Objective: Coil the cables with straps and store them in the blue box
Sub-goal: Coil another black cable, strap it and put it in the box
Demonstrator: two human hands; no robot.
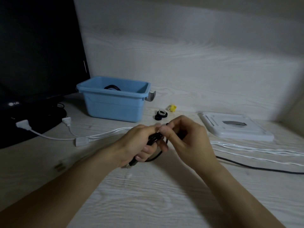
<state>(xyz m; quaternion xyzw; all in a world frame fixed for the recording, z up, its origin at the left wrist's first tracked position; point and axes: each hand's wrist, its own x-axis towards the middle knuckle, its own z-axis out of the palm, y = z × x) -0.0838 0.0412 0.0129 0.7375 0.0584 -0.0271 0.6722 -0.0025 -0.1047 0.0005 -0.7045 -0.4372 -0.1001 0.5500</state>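
My left hand (138, 143) grips one end of a black cable (256, 167), its fingers curled round the plug end. My right hand (184, 139) pinches the same cable just beside the left hand. The cable loops under both hands and trails off to the right across the table. Behind the hands stands the blue box (113, 104), open, with a coiled black cable (112, 87) inside. Black straps (160, 114) and a yellow strap (173, 108) lie right of the box. A white cable (105, 135) with plugs runs across the table.
A black monitor (37, 51) stands at the far left on its base. The white box lid (235, 127) lies at the right. White cable strands (256, 150) stretch toward the right edge. A wall closes the back.
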